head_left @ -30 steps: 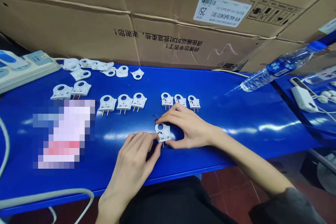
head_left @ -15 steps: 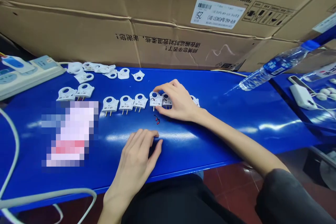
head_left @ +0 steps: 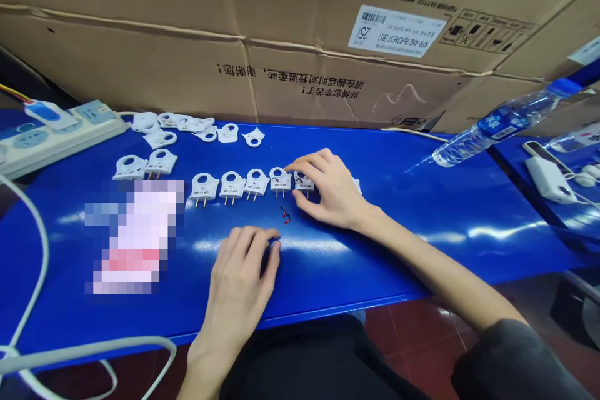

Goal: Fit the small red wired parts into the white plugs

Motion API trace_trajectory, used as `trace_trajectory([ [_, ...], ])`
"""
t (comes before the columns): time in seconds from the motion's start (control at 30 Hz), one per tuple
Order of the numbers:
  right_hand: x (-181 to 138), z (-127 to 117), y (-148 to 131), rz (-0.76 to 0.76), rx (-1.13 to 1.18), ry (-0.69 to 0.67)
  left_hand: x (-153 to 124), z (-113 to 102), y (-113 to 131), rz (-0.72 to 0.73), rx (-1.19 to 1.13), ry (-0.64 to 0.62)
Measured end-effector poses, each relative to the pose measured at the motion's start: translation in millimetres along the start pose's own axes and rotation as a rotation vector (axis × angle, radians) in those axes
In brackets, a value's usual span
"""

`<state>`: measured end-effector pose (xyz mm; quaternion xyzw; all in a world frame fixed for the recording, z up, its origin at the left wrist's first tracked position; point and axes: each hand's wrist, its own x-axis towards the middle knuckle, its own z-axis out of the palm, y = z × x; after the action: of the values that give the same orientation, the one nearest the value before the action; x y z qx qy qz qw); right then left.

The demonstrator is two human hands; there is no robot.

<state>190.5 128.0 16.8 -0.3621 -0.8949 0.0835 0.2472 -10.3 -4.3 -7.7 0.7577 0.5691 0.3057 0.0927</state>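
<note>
A row of white plug halves (head_left: 204, 186), with round holes and two metal pins each, lies across the blue table. My right hand (head_left: 335, 190) curves over the right part of the row, thumb and fingers apart. Between them sits one plug half (head_left: 304, 182), partly hidden; whether I touch it is unclear. Just left of my fingertips is another plug half (head_left: 280, 181) with a small dark part on it. My left hand (head_left: 241, 272) rests nearer the front edge, loosely curled, nothing visible in it. Tiny red and black parts (head_left: 285, 216) lie between the hands.
More white shells (head_left: 187, 124) lie at the back left, near a power strip (head_left: 60, 131). A pixelated pink and white patch (head_left: 143, 225) covers something on the left. A water bottle (head_left: 501, 122) leans at right before a cardboard box (head_left: 290, 87). Cable (head_left: 89, 347) crosses front left.
My right hand has let go of the plug half with the dark part and shifted right along the row. My left index finger and thumb have come closer together. The view has shifted slightly.
</note>
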Motion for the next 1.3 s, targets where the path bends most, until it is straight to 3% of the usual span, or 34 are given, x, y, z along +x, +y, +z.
trace_trajectory([
  [0.1,-23,-4,-2,-0.013,-0.01,0.045,3,-5,-8,-0.065,0.089,0.082],
  [0.23,-46,-6,-4,-0.043,-0.034,0.038,10,-11,-19,-0.061,0.269,0.018],
  [0.53,-48,-8,-9,-0.024,-0.003,-0.175,24,-5,-22,0.059,0.386,-0.078],
  [0.9,-49,0,-15,-0.026,-0.033,-0.206,16,-1,-18,0.043,0.297,-0.006],
  [1.3,-50,2,-19,0.0,0.12,-0.108,8,-5,-13,-0.006,0.108,0.022],
])
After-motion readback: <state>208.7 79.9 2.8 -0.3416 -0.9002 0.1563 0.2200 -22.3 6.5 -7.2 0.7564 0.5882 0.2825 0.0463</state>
